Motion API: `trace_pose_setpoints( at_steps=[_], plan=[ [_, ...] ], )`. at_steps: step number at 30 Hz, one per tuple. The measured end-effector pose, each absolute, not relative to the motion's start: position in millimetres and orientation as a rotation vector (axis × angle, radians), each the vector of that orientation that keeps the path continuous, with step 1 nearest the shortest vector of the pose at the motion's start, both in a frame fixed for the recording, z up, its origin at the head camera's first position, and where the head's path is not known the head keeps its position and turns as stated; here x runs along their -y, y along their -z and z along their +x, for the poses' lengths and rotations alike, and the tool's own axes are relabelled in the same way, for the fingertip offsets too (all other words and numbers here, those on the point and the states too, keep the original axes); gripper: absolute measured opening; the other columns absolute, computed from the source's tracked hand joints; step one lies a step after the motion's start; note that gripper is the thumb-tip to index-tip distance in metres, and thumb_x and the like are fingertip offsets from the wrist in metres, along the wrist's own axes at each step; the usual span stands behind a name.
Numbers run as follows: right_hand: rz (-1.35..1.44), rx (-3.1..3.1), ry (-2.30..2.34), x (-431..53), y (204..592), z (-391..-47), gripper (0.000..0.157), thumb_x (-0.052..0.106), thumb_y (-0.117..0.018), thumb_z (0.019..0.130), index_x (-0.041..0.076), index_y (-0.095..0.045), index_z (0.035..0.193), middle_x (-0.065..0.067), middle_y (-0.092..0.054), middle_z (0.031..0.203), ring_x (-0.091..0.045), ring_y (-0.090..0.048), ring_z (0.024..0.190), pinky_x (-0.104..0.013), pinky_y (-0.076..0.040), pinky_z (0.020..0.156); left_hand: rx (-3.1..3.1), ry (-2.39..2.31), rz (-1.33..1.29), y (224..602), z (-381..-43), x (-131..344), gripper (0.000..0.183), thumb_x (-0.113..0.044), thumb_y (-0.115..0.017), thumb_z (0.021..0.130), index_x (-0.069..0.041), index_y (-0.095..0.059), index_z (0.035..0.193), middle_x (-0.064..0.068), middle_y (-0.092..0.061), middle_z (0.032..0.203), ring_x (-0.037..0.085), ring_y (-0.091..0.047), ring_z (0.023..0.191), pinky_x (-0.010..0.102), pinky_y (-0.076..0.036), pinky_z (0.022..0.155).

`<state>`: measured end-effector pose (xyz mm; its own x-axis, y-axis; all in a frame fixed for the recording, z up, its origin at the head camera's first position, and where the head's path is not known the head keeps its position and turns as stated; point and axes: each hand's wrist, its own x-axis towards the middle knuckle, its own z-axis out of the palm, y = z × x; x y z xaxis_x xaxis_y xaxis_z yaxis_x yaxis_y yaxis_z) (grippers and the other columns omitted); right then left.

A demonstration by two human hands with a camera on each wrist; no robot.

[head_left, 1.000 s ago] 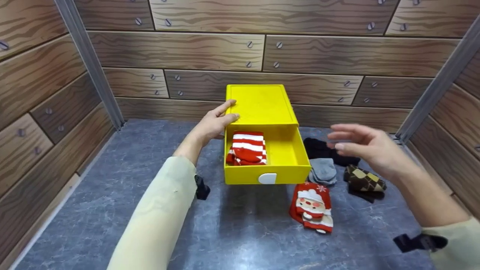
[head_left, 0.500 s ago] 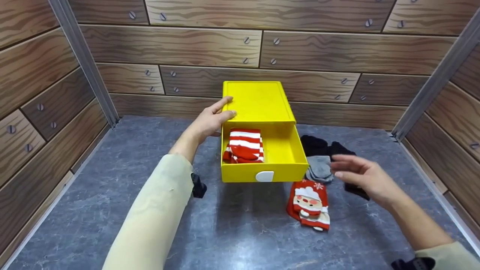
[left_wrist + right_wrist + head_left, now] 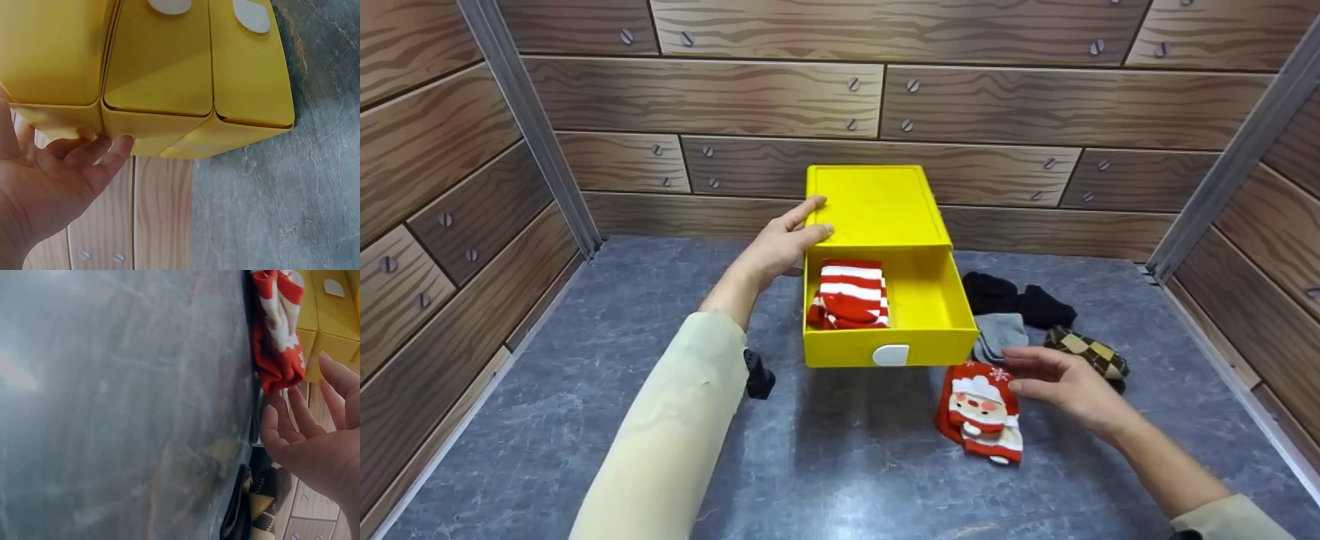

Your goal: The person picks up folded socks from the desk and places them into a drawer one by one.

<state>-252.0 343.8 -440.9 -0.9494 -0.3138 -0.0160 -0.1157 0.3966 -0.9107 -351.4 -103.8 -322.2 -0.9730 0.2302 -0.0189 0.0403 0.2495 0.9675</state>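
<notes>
L hand [image 3: 776, 247], fingers apart & fairly straight, rests on the L side of the box [image 3: 877, 206], thumb & index on its top edge, other fingertips vs. the side wall; the top drawer [image 3: 937, 349] is out, w/ striped socks [image 3: 851, 292] in its L half. R hand [image 3: 1069, 386], fingers loose & apart, is just R of the Santa socks [image 3: 981, 412] on the table [image 3: 840, 480]; can't tell if they touch. Grey socks [image 3: 996, 334] lie beside the drawer, black socks [image 3: 990, 292] behind, argyle socks [image 3: 1091, 352] farther R.
</notes>
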Motion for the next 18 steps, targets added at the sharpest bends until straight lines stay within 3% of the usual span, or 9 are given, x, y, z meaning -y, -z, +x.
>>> trace_pose_setpoints(
  at_steps=[5,14,18],
  plan=[
    [-0.399,-2.486,1.537,-341.4,446.7,-250.4,0.062,0.017,-0.082,0.095,-0.002,-0.057,0.149,-0.024,-0.058,0.15,-0.02,-0.066,0.122,-0.025,-0.054,0.095,-2.346,-1.818,0.255,322.9,-352.4,102.4,0.067,-0.039,-0.066,0.105,-0.038,-0.038,0.166,0.004,-0.027,0.174,0.03,-0.044,0.148,0.059,-0.046,0.11],
    [-0.413,-2.495,1.42,-339.0,453.7,-250.5,0.068,0.022,-0.084,0.093,0.005,-0.056,0.153,-0.021,-0.057,0.151,-0.032,-0.06,0.129,-0.024,-0.052,0.097,-2.333,-1.827,0.251,321.8,-352.6,103.1,0.067,-0.038,-0.066,0.105,-0.038,-0.037,0.166,0.005,-0.027,0.174,0.029,-0.045,0.148,0.058,-0.047,0.109],
    [-0.434,-2.534,1.331,-336.2,456.0,-251.2,0.073,0.025,-0.086,0.091,0.011,-0.055,0.155,-0.018,-0.056,0.152,-0.031,-0.058,0.129,-0.031,-0.049,0.102,-2.316,-1.843,0.269,322.7,-352.5,104.9,0.068,-0.036,-0.065,0.105,-0.037,-0.036,0.166,0.006,-0.029,0.173,0.029,-0.049,0.144,0.058,-0.049,0.108]
  ],
)
